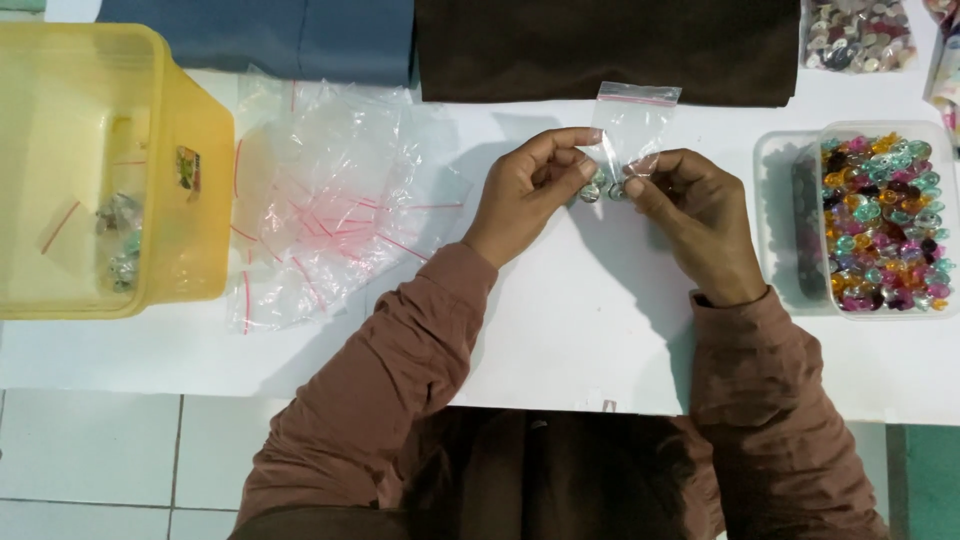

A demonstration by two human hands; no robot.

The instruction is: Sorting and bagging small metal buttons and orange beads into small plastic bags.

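My left hand [528,195] and my right hand [700,215] both pinch the lower end of a small clear zip bag [632,125] with a red seal strip, held upright above the white table [580,320]. A few round greenish buttons [600,188] sit at the bottom of the bag, between my fingertips. Both my sleeves are brown.
A clear tub [940,140] full of colourful buttons stands at the right. A pile of empty zip bags [330,210] lies left of centre, beside a yellow bin [190,230] holding filled bags. Blue and brown cloth [600,45] lies along the far edge, near another bag of buttons [858,35].
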